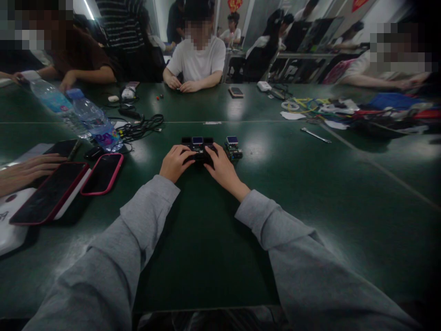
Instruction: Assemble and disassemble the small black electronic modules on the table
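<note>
Both my arms in grey sleeves reach forward over the dark green table (310, 184). My left hand (174, 162) and my right hand (223, 169) curl round a small black electronic module (199, 155) lying on the table, fingers pressed on it from each side. Behind it stands a row of similar small modules with blue screens (197, 140). One more such module with a blue screen (233, 147) sits just right of my right hand, untouched.
Two phones in red cases (103, 172) and a dark tablet lie at left beside another person's hand (24, 171). Two water bottles (93, 120) and tangled black cables (141, 126) are beyond them. A metal tool (315, 134) and cluttered parts lie at right. People sit across the table.
</note>
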Tool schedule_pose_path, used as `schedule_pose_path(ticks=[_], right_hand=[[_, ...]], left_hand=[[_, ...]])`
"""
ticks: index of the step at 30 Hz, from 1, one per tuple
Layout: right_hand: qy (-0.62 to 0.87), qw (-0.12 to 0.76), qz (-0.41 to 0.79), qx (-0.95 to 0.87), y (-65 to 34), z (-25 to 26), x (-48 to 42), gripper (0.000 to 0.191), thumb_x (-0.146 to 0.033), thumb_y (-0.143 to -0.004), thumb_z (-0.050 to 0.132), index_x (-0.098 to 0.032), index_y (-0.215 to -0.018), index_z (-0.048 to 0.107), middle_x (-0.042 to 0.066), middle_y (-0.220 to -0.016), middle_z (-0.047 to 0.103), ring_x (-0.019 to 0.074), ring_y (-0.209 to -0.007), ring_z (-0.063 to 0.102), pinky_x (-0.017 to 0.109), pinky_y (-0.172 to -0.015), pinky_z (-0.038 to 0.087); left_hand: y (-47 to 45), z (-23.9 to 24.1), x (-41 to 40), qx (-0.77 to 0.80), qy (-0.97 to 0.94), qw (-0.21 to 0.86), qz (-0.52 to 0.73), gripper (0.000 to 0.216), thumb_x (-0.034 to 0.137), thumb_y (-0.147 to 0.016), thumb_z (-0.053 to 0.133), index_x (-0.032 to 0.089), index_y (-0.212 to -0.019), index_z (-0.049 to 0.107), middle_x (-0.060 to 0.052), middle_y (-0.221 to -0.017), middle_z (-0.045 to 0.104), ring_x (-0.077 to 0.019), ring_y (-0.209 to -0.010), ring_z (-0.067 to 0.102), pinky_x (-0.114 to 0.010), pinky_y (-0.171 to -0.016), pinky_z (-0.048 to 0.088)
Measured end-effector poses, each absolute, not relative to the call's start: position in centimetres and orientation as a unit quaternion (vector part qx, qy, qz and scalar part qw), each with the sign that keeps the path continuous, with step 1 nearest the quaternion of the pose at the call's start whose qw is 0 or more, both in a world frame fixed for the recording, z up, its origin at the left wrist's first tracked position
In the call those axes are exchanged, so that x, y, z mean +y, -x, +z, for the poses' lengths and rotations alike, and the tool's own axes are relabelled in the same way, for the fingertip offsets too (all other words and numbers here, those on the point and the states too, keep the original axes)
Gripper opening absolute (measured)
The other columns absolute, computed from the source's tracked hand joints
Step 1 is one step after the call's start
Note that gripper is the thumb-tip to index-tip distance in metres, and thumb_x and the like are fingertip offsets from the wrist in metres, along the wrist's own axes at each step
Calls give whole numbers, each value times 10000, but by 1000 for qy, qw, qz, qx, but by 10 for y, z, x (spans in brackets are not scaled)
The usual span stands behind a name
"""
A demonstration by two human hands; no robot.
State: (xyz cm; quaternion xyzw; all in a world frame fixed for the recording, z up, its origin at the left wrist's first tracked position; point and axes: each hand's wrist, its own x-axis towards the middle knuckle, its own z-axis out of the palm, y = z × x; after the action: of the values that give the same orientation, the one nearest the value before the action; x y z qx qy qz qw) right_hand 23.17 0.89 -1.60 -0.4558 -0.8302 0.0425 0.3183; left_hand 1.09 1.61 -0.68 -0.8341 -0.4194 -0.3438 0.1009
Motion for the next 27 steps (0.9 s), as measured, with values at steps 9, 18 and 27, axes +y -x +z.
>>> schedule_pose_path(ticks=[9, 18, 27], right_hand=[[496, 385, -51, -777, -246, 1, -5, 417, -301, -1013, 399, -297, -1428, 435, 111, -1482, 346, 293, -1406, 337, 560, -1127, 368], [563, 546, 112, -611, -314, -27, 29, 428, -355, -966, 433, -175, -1340, 538, 162, -1322, 537, 259, -1203, 559, 495, -1045, 458], [531, 508, 206, -646, -311, -38, 42, 435, -361, -908, 536, -157, -1285, 614, 130, -1176, 689, 243, -1033, 671, 461, -975, 514]], left_hand=[[-14, -3, 9, -450, 815, 104, -349, 454, 348, -816, 748, 250, -1236, 602, -120, -1286, 566, -341, -1233, 469, -516, -1003, 402], [9, -25, 41, -552, 608, -106, -561, 361, 467, -962, 513, 202, -1176, 634, -103, -1173, 593, -179, -914, 621, -330, -801, 526], [16, -43, 58, -552, 600, -266, -515, 368, 439, -929, 576, 225, -1222, 639, -90, -1167, 673, -158, -763, 645, -332, -707, 552]])
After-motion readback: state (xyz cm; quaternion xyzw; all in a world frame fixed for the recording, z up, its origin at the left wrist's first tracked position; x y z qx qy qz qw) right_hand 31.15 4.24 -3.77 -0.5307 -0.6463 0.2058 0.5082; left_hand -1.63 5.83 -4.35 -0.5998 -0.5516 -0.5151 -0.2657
